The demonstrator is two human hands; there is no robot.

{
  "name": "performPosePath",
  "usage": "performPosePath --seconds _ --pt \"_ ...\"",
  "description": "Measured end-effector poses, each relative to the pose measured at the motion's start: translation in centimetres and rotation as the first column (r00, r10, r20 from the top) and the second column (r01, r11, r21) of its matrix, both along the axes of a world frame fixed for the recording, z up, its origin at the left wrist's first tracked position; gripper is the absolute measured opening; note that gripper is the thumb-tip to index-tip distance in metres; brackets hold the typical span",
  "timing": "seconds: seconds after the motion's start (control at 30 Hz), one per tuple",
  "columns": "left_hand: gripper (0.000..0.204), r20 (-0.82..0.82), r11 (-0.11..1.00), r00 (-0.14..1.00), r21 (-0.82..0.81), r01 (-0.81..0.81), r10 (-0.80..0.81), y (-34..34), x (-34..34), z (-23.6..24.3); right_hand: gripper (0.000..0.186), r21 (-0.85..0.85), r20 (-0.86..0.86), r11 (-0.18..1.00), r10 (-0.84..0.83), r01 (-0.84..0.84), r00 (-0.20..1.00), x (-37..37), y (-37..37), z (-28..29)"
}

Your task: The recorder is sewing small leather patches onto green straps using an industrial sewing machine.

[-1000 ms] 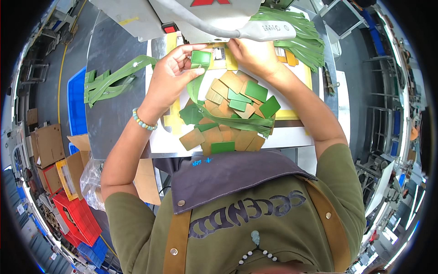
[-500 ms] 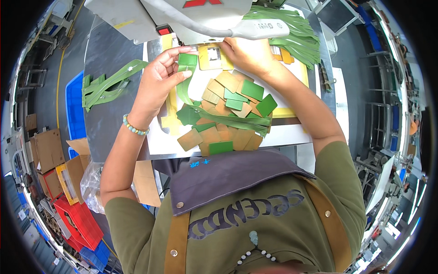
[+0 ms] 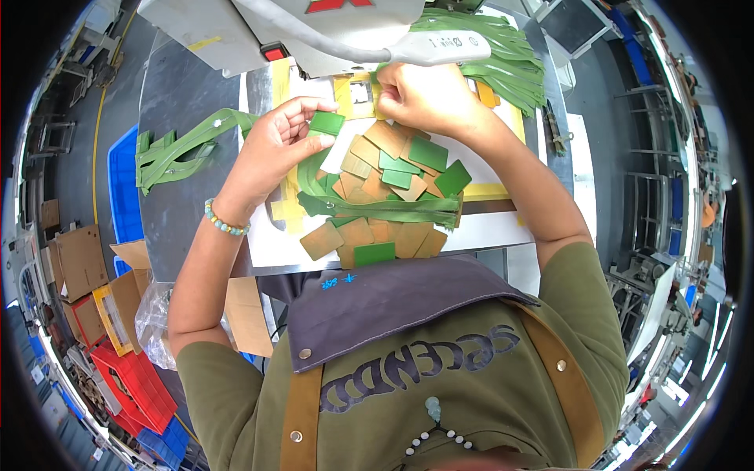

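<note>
My left hand (image 3: 271,149) pinches a green rectangular patch (image 3: 327,123) between thumb and fingers. A green strap (image 3: 377,206) runs down from near this patch and curves right over a pile of tan and green rectangular patches (image 3: 363,149). My right hand (image 3: 432,94) is closed beside a yellow-edged frame (image 3: 342,96) under the machine. A bit of green shows by its fingertips, but what they grip is hidden.
A white machine head (image 3: 330,39) with a grey cable overhangs the far side. Many green straps (image 3: 506,71) lie at the far right, and a few more straps (image 3: 181,153) at the left. A blue bin (image 3: 124,188) stands beyond the table's left edge.
My left hand has lowered slightly with the green patch, now tilted. The strap has shifted left and lies lower across the pile. My right hand's fingers have curled closed by the frame.
</note>
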State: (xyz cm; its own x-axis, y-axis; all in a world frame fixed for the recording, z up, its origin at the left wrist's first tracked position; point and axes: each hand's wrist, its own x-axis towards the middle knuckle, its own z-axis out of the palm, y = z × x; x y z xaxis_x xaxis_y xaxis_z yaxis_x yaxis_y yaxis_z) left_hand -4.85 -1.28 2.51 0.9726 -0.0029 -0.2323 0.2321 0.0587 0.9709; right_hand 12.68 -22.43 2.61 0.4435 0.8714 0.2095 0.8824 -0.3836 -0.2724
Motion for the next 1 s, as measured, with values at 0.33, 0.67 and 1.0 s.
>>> performPosePath --seconds 0.33,0.67,1.0 --pt "0.064 -0.049 0.794 0.987 0.588 0.153 -0.154 8.2 -3.3 2.1 0.025 0.033 -0.232 0.982 0.187 -0.184 0.955 0.2 -3.5 1.1" --pt "0.059 0.166 -0.132 0.985 0.976 -0.172 -0.057 18.0 -8.6 -2.2 0.014 0.003 -0.438 0.999 0.042 -0.045 0.898 0.4 -8.0 1.5" --pt "0.102 0.474 0.388 0.8 0.86 -0.332 -0.367 5.0 -11.3 -3.3 0.104 -0.071 -0.17 0.938 0.324 -0.34 0.931 -7.9 -12.4 -1.9"
